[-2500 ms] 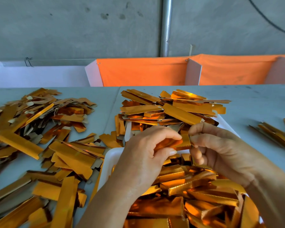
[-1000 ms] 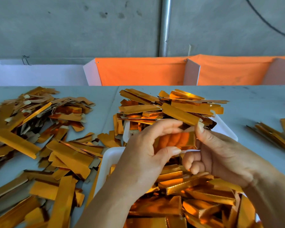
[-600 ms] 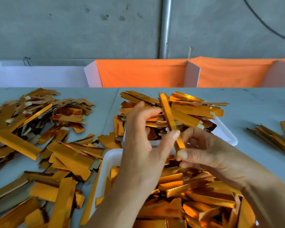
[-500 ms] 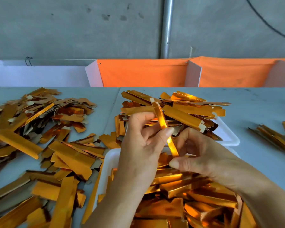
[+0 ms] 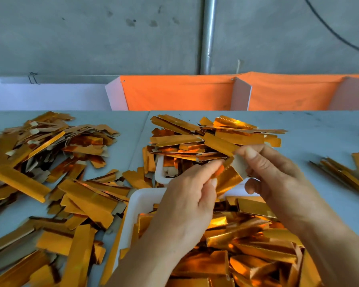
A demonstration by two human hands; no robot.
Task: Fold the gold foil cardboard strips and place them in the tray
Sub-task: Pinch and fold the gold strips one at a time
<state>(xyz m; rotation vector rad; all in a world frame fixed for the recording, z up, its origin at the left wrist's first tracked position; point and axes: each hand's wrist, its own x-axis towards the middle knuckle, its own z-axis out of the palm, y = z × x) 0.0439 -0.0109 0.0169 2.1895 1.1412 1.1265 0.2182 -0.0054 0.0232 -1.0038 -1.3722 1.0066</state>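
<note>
A gold foil strip [image 5: 229, 179] is held between both hands above the near white tray [image 5: 137, 206]. My left hand [image 5: 189, 201] pinches its left end with thumb and fingers. My right hand [image 5: 276, 181] pinches the right end, where the strip's pale cardboard back shows bent upward. The near tray is heaped with folded gold strips [image 5: 247, 245]. Behind it a second white tray [image 5: 159, 172] carries a stack of flat strips [image 5: 211, 137].
Loose gold strips [image 5: 50, 172] lie spread over the grey table on the left, reaching down to the near left corner. A small bundle of strips [image 5: 346, 175] lies at the right edge. Orange and white partitions [image 5: 178, 92] stand along the table's back.
The strip stood nearly upright between my hands half a second ago; it now lies lower and flatter, with its right end bent up. Both hands have stayed above the near tray.
</note>
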